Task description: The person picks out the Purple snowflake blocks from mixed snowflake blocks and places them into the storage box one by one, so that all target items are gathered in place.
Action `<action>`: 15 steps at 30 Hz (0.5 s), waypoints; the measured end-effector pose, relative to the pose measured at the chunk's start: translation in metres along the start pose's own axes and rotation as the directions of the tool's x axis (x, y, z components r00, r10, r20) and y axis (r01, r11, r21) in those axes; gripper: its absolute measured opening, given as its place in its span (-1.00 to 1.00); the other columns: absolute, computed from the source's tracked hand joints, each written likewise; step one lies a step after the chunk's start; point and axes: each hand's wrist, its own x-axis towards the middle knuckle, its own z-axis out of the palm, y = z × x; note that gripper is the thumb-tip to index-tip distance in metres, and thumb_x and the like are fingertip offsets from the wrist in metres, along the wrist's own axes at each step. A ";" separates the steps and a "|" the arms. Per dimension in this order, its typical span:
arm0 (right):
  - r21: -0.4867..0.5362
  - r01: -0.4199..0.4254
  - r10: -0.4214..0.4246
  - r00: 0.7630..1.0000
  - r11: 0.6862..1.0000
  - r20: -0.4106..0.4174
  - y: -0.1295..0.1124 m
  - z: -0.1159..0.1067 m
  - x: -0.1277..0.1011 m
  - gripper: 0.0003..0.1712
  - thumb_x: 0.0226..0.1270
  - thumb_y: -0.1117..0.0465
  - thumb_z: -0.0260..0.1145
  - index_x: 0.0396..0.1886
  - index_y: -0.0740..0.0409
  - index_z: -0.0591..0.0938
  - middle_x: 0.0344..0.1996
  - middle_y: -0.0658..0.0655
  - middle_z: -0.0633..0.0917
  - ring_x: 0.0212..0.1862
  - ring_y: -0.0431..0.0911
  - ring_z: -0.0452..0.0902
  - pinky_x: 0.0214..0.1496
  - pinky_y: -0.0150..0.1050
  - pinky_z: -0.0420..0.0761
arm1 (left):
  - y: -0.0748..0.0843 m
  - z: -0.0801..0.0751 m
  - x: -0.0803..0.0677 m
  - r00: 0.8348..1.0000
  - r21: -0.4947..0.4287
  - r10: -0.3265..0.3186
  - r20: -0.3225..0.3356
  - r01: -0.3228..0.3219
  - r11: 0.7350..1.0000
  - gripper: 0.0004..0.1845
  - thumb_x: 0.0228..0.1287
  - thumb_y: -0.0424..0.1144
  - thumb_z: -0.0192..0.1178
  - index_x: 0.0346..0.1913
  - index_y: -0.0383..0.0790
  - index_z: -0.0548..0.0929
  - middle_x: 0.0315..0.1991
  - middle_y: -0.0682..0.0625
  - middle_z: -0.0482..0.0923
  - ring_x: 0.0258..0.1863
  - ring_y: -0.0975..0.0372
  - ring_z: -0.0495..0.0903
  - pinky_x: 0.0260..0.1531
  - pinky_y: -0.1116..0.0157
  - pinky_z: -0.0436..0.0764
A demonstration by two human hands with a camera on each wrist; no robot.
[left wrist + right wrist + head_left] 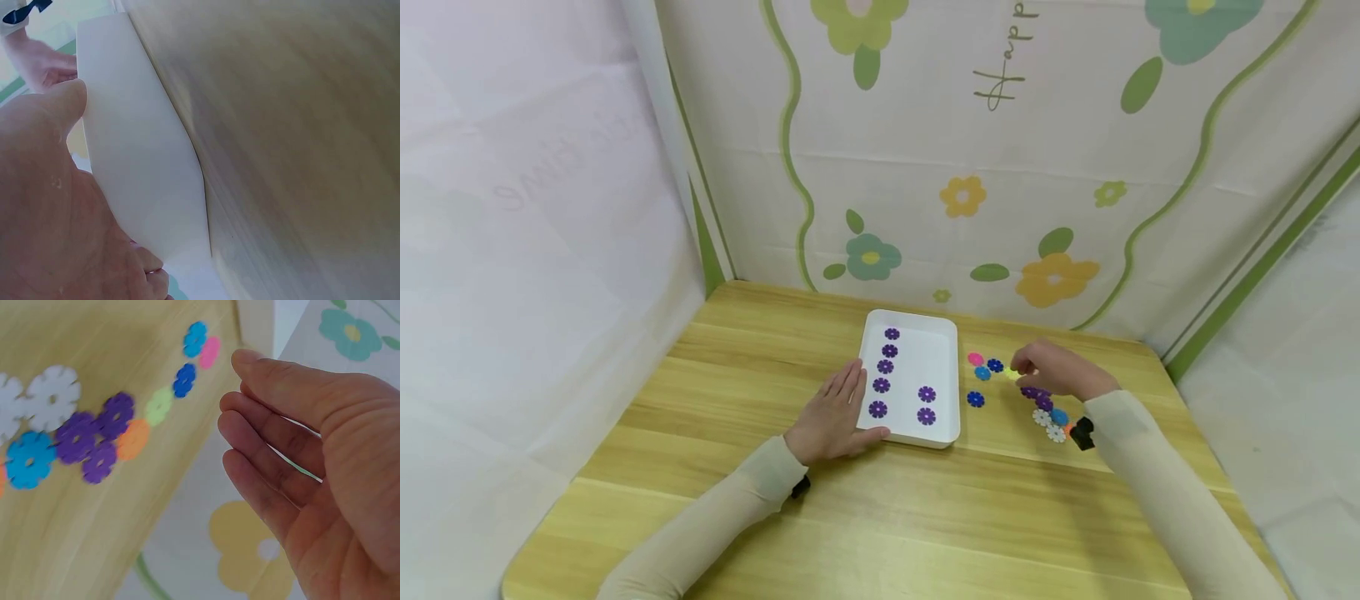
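From the head view, the left hand (835,414) lies flat with straight fingers against the near left edge of the shallow white rectangular plastic tray (942,342), which sits on the pale wooden worktop (880,517) and holds seven purple flower-shaped plastic discs (881,385), five in a column and two beside them. The right hand (1054,369) hovers right of the tray over a loose scatter of coloured flower discs (1045,412); its fingers are loosely bent, and whether they hold anything cannot be told here. A dark blue flower disc (975,399) lies alone between tray and hand. In the left wrist view, the thumb presses the tray's white outer wall (144,175), palm alongside it, nothing clasped. In the right wrist view, the right hand's fingers (269,450) are nearly straight, relaxed and empty, raised above the worktop, with the purple, orange, pale green and blue discs (100,437) lying apart from the fingertips.
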 end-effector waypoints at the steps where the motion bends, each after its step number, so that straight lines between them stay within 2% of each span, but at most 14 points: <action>1: 0.005 -0.006 0.006 1.000 1.000 -0.002 0.005 0.002 -0.004 -0.80 0.41 0.33 0.45 -0.01 0.25 0.79 -0.09 0.23 0.82 -0.09 0.00 0.75 0.04 0.03 0.78 | 0.000 0.000 0.000 1.000 0.000 0.000 0.000 0.000 1.000 0.16 0.50 0.46 -0.07 0.66 -0.52 -0.04 0.71 -0.40 -0.16 0.73 -0.15 -0.10 0.69 -0.07 0.08; 8: 0.060 -0.091 0.091 0.996 0.994 -0.003 0.032 0.025 -0.018 -0.71 0.45 0.34 0.41 0.10 0.34 0.74 -0.02 0.29 0.81 -0.02 0.09 0.76 0.08 0.08 0.77 | 0.003 -0.008 -0.003 1.000 0.009 -0.006 0.019 0.006 1.000 0.15 0.51 0.47 -0.08 0.66 -0.51 -0.01 0.71 -0.38 -0.14 0.73 -0.15 -0.08 0.69 -0.08 0.08; 15: 0.092 -0.118 0.121 0.992 0.989 -0.027 0.048 0.044 -0.020 -0.79 0.41 0.37 0.43 0.00 0.32 0.75 -0.13 0.22 0.82 -0.12 0.01 0.76 -0.03 -0.01 0.80 | 0.004 -0.007 -0.003 1.000 0.002 -0.005 0.008 0.005 1.000 0.15 0.50 0.46 -0.05 0.65 -0.53 0.02 0.71 -0.39 -0.12 0.72 -0.16 -0.05 0.68 -0.08 0.11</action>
